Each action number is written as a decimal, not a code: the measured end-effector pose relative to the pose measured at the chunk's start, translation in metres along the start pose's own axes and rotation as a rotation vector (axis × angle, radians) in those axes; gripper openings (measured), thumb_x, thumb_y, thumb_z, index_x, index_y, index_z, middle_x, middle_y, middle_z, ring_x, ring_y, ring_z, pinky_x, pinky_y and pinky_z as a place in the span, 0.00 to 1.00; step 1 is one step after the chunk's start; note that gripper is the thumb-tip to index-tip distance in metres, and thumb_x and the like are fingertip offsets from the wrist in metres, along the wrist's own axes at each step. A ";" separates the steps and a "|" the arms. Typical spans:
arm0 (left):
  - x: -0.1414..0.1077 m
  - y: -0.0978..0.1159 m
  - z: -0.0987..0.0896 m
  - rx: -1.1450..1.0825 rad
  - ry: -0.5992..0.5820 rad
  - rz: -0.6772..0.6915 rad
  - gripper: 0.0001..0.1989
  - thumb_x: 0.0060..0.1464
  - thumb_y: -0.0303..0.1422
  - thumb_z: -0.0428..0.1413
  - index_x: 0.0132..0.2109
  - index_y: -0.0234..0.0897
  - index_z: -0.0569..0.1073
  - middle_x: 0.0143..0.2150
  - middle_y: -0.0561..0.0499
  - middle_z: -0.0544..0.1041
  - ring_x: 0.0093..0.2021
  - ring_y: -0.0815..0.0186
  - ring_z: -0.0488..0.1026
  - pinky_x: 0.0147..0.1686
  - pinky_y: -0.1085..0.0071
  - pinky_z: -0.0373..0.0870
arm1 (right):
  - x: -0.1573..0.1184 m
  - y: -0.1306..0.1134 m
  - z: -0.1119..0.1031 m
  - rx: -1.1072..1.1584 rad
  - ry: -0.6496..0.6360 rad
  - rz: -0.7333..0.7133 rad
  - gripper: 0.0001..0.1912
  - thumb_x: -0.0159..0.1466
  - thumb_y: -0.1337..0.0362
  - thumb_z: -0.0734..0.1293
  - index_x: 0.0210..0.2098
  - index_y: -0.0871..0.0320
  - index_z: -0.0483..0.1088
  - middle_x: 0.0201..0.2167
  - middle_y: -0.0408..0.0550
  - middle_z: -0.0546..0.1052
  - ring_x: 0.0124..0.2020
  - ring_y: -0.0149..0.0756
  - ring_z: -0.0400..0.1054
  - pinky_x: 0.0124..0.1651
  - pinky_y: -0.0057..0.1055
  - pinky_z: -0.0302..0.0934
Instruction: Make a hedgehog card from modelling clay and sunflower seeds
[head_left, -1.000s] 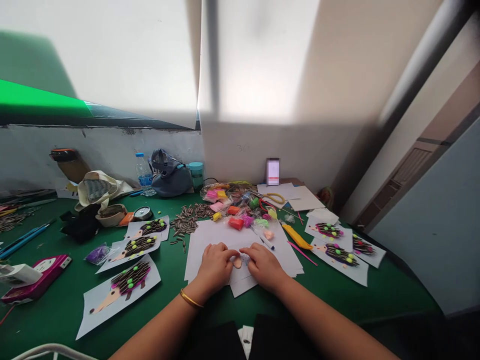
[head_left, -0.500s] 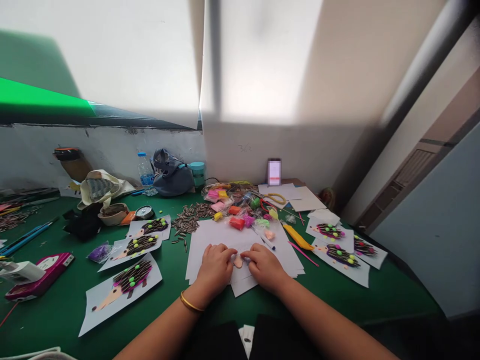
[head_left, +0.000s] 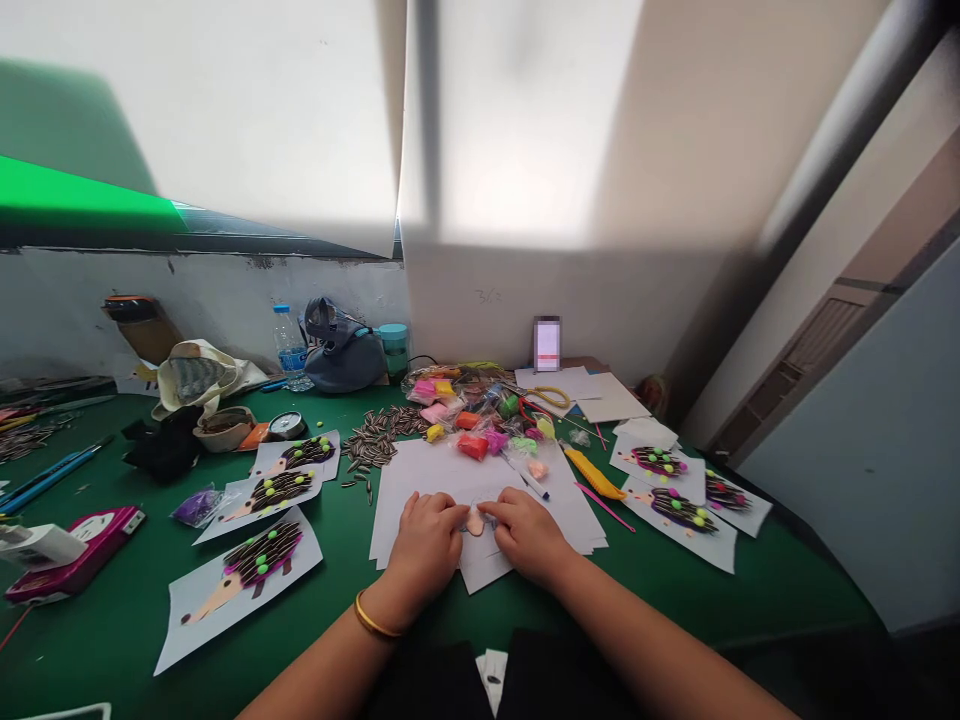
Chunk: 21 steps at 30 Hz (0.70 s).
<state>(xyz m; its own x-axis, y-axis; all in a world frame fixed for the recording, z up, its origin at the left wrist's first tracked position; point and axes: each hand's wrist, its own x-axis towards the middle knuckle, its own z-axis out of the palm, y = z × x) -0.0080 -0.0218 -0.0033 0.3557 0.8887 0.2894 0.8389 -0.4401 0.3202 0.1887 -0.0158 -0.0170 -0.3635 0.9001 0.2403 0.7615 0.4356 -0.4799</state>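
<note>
L grip (head_left: 426,545) shifted bodyward, peach pc (head_left: 475,524) btwn it & R grip (head_left: 529,538).

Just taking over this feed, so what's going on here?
The left hand and right hand are both at a small flat peach-coloured piece on white paper, fingertips close to its upper end. Seeds and bagged coloured clay lie beyond. Finished-looking hedgehog pictures rest at both sides of the green table.
</note>
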 end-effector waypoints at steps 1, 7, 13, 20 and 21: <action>0.000 0.000 0.000 0.003 -0.002 0.001 0.20 0.53 0.22 0.50 0.47 0.47 0.78 0.43 0.49 0.75 0.46 0.59 0.71 0.62 0.49 0.54 | 0.000 0.000 0.000 0.001 0.002 0.003 0.26 0.60 0.75 0.60 0.54 0.51 0.74 0.38 0.47 0.71 0.42 0.37 0.66 0.47 0.31 0.58; 0.000 0.001 0.000 0.011 -0.019 -0.004 0.21 0.52 0.21 0.50 0.46 0.48 0.78 0.42 0.50 0.74 0.46 0.58 0.70 0.61 0.51 0.55 | 0.000 -0.001 0.000 0.024 0.017 0.007 0.26 0.60 0.75 0.60 0.54 0.51 0.74 0.38 0.47 0.72 0.42 0.37 0.66 0.47 0.31 0.59; 0.002 0.000 0.000 0.006 -0.037 -0.013 0.21 0.52 0.22 0.50 0.45 0.49 0.79 0.42 0.49 0.74 0.46 0.58 0.70 0.59 0.52 0.57 | 0.000 0.001 0.001 0.017 0.018 0.002 0.26 0.60 0.75 0.60 0.54 0.52 0.74 0.39 0.48 0.72 0.42 0.37 0.66 0.47 0.32 0.58; 0.001 0.002 -0.002 0.012 -0.039 -0.014 0.23 0.50 0.22 0.49 0.47 0.49 0.78 0.42 0.49 0.74 0.46 0.58 0.70 0.61 0.50 0.54 | 0.000 -0.004 -0.001 -0.030 -0.017 -0.028 0.24 0.59 0.75 0.61 0.49 0.49 0.76 0.37 0.46 0.70 0.41 0.37 0.64 0.46 0.31 0.57; 0.001 0.002 -0.001 0.011 -0.039 -0.014 0.23 0.50 0.22 0.49 0.47 0.50 0.78 0.42 0.49 0.74 0.46 0.58 0.70 0.61 0.50 0.54 | 0.000 -0.004 -0.002 -0.040 -0.020 -0.029 0.24 0.59 0.75 0.61 0.49 0.48 0.76 0.36 0.46 0.70 0.41 0.37 0.64 0.46 0.31 0.57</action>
<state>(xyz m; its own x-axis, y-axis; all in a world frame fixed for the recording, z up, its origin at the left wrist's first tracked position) -0.0063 -0.0225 -0.0011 0.3600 0.8990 0.2493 0.8481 -0.4267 0.3141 0.1864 -0.0177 -0.0136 -0.3955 0.8875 0.2365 0.7713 0.4608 -0.4390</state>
